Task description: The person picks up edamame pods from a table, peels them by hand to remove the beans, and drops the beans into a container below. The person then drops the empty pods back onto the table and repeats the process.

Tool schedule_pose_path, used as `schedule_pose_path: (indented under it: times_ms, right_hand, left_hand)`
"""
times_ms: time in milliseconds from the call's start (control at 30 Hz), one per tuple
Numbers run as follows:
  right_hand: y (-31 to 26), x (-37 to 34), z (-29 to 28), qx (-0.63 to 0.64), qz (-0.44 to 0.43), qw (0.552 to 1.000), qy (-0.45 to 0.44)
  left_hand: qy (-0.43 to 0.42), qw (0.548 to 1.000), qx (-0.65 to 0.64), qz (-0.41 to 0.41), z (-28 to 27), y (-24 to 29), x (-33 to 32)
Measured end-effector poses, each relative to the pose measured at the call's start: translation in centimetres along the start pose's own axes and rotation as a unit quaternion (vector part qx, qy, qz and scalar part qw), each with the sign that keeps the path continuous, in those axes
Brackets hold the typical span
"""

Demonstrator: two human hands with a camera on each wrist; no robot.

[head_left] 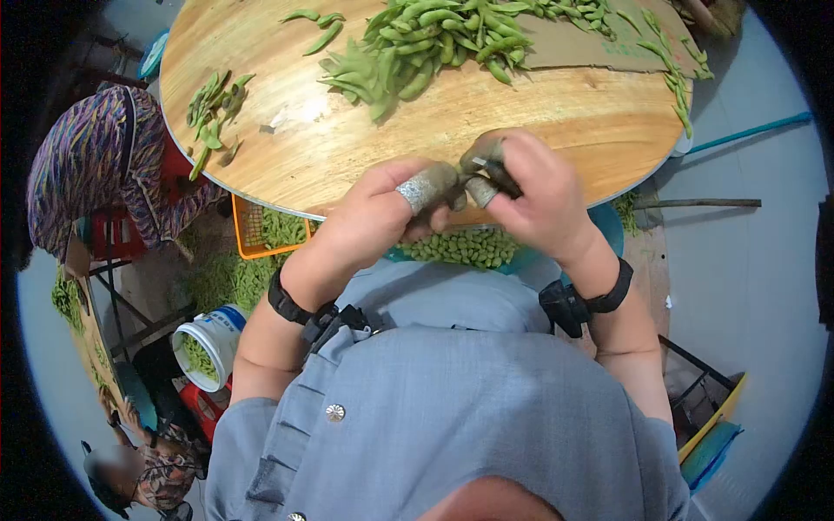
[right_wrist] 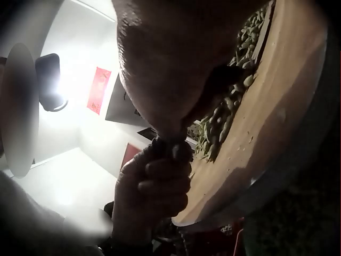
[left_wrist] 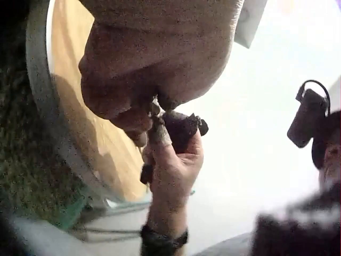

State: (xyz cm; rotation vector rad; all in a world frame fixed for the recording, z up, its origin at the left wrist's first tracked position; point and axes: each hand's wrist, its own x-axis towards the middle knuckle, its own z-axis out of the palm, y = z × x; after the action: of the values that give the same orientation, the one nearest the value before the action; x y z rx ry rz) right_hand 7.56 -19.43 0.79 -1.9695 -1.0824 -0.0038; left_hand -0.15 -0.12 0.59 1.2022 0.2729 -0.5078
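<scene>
Over the table's near edge my left hand [head_left: 373,204] and right hand [head_left: 543,195] meet at the fingertips. They pinch a small greenish piece [head_left: 466,172] that looks like a soybean pod, mostly hidden by the fingers. Silvery tape [head_left: 424,187] wraps a digit of the left hand, and more tape [head_left: 480,190] is on the right thumb. A dark covering [left_wrist: 181,129] shows on the right hand's fingers, with a small shiny bit on it. Just below the hands sits a bowl of shelled green beans [head_left: 460,247]. A heap of soybean pods [head_left: 426,43] lies on the table beyond.
The round wooden table [head_left: 287,165] bears a flat cardboard sheet [head_left: 582,48] and a small pod pile [head_left: 213,113]. To the left are an orange crate [head_left: 252,230] and a white bucket [head_left: 213,343]. One person [head_left: 104,156] bends nearby; another [head_left: 156,469] sits at lower left.
</scene>
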Motion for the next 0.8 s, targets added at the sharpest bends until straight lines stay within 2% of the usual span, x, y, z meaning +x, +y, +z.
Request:
schedule_pose_path:
  times_ms: [33,67,100,133,167,267,400,467,533,567,600,633,700,767,800]
  right_hand:
    - [-0.1,-0.4,0.0,0.038,0.054,0.998,0.016]
    - [-0.2,-0.7,-0.1,0.04,0.056,0.997,0.018]
    - [-0.3,-1.1,-0.2,0.153,0.165,0.974,-0.019]
    - [-0.5,-1.4,-0.3,0.262,0.269,0.925,-0.057]
    - [-0.6,-1.7,-0.2,0.365,0.364,0.852,-0.094]
    - [-1.1,-2.6,0.1,0.419,0.332,0.839,-0.106]
    - [-1.4,-2.4,0.3,0.403,0.312,0.857,-0.073]
    - [-1.0,-2.6,0.4,0.392,0.325,0.853,-0.115]
    - [-0.9,-2.7,0.7,0.396,0.313,0.857,-0.102]
    - [-0.9,-2.6,0.8,0.4,0.3,0.861,-0.09]
    - [-0.9,-2.6,0.7,0.401,0.301,0.861,-0.09]
    - [-1.0,-2.4,0.5,0.422,0.314,0.844,-0.106]
    - [-1.1,-2.4,0.4,0.444,0.329,0.825,-0.12]
    - [-1.1,-2.2,0.6,0.489,0.373,0.78,-0.115]
    - [-1.1,-2.4,0.7,0.49,0.375,0.779,-0.112]
  left_hand:
    - [-0.002,1.0,0.002,-0.003,0.1,-0.3,0.2]
    - [0.017,0.999,0.008,0.027,0.1,-0.6,0.2]
    - [0.037,0.998,0.014,0.057,0.1,-0.8,0.1]
    - [0.038,0.998,0.017,0.054,0.1,-0.8,0.0]
    - [0.053,0.997,0.021,0.059,0.1,-0.6,-0.2]
    - [0.065,0.995,0.044,0.068,0.2,-0.7,-0.6]
    - [0.048,0.99,0.109,0.071,0.9,-0.7,-0.5]
    - [0.055,0.986,0.127,0.088,1.2,-0.9,-0.6]
    - [0.064,0.982,0.143,0.106,1.2,-1.2,-0.6]
    - [0.088,0.945,0.264,0.17,1.1,-1.4,-0.7]
    - [0.11,0.889,0.38,0.23,1.0,-1.6,-0.7]
    - [0.109,0.89,0.38,0.229,0.9,-1.9,-0.6]
    - [0.12,0.722,0.562,0.385,0.7,-2.5,-0.5]
    - [0.116,0.708,0.578,0.39,0.4,-2.9,-0.3]
    - [0.109,0.747,0.527,0.391,0.4,-2.9,-0.2]
